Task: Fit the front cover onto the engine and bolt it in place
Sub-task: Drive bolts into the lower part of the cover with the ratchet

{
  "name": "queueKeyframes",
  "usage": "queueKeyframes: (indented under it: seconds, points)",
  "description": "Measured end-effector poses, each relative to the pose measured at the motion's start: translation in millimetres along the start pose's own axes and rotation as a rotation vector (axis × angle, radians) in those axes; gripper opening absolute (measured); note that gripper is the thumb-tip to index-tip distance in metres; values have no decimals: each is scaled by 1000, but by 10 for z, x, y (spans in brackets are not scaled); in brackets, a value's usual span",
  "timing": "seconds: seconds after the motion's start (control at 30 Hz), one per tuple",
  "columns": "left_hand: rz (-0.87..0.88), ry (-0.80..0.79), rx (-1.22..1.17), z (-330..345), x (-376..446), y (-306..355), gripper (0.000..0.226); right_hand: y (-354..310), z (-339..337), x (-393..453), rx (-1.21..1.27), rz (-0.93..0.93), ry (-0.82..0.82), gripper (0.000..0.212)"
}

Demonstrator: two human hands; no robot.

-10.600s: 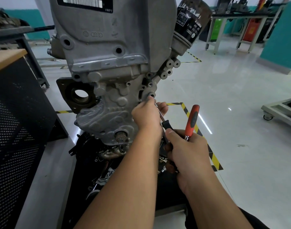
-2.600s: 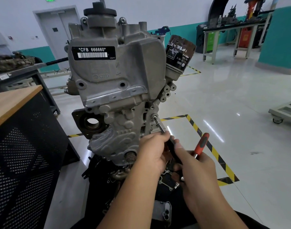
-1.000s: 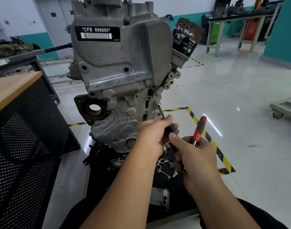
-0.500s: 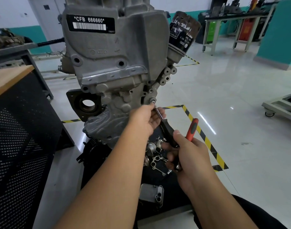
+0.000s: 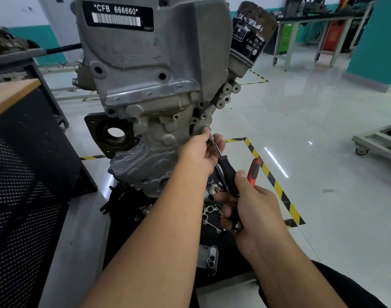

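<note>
Cover [image 5: 154, 90] sits seated on engine front: cast metal, rigid, heavy. Left hand [image 5: 199, 152] pinches bolt at cover's lower right boss. Right hand [image 5: 250, 210] grips driver [image 5: 225, 170] handle; small bolt likely slippery, keep fingertip hold.

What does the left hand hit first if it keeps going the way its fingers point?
The left hand points up at the front cover. Its fingertips sit at a bolt boss on the cover's lower right edge, apparently touching already, so it would likely meet that casting first; depth is uncertain.
</note>
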State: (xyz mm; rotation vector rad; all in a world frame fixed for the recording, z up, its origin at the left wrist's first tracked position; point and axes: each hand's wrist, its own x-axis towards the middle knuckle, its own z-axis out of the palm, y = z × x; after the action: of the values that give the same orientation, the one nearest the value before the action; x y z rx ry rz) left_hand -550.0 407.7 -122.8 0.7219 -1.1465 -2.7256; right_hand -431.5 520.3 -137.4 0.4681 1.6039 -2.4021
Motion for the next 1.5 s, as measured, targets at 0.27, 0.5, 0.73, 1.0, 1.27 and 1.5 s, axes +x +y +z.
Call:
queueKeyframes:
  seconds: [0.27,0.5,0.73,1.0,1.27,1.5]
  points:
    - [-11,-18,-57,-20,-48,-25,23,35,-7,45,-4,-97,108,33]
    - [-18,-11,-74,-7,-83,-28,19,-12,-22,65,-82,-102,83,26]
    - [-41,-8,-72,8,-115,-45,18,-69,17,23,-62,89,-120,30]
    - [21,56,15,39,-60,-70,13,3,26,53,-15,-36,39,19]
    - [45,102,45,31,-14,-84,18,-55,16,32,-24,0,-8,24]
    - [8,57,49,41,-92,-59,15,-83,32,22,-10,17,-21,18]
